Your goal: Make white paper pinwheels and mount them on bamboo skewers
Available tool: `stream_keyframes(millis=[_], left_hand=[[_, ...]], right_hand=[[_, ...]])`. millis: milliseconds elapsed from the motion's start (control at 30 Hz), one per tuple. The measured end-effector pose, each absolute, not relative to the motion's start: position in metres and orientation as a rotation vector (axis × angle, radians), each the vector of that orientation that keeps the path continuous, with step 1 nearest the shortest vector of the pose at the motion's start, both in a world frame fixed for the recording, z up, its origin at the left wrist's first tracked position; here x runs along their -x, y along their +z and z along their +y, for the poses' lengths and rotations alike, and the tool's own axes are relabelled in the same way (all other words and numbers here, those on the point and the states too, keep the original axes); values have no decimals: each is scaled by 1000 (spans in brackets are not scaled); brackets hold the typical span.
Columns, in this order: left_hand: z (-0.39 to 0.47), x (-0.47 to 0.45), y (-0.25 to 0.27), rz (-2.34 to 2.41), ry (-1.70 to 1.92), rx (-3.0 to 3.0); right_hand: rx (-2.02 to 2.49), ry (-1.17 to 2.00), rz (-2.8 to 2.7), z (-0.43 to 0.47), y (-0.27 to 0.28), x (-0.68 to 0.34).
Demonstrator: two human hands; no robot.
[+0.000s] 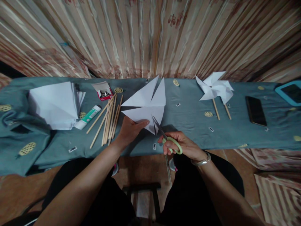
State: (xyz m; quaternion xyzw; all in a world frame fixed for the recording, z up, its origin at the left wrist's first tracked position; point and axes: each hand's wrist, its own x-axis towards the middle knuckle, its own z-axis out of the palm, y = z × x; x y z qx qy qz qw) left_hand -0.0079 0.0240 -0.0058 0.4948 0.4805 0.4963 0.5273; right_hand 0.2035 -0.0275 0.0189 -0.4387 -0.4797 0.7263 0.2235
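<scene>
View down over a long, narrow desk covered in a blue-grey cloth with a pineapple print. White paper lies at the middle of the desk, reaching from near the back edge towards the front edge. Slits divide it into pointed flaps; I cannot tell whether its upper and lower parts are joined.

The left hand pinches the lower part, thumb on top, with the fingers underneath hidden. The right hand is closed around the green handles of a pair of scissors, just beyond the front edge, the blades at a slit in the lower part. How far the blades are parted is unclear.

Towards the left end are a paper stack, a glue tube, an open red box of small metal pieces and loose wooden sticks. Towards the right end lie white pinwheels with two sticks, then a dark phone, and a blue-framed device at the far corner.

The main risk is cutting too deep — one long snip could sever a flap at the centre. A loose pinch could let the paper twist, sending the slit crooked. The left thumb is also near the blade tips — a slip could nick it.
</scene>
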Motion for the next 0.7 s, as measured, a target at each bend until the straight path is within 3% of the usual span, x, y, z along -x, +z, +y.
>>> stream_keyframes(millis=[700], left_hand=[[18, 6, 0, 979, 1136, -822]], right_hand=[[1222, 2020, -1345, -25, 12, -201]])
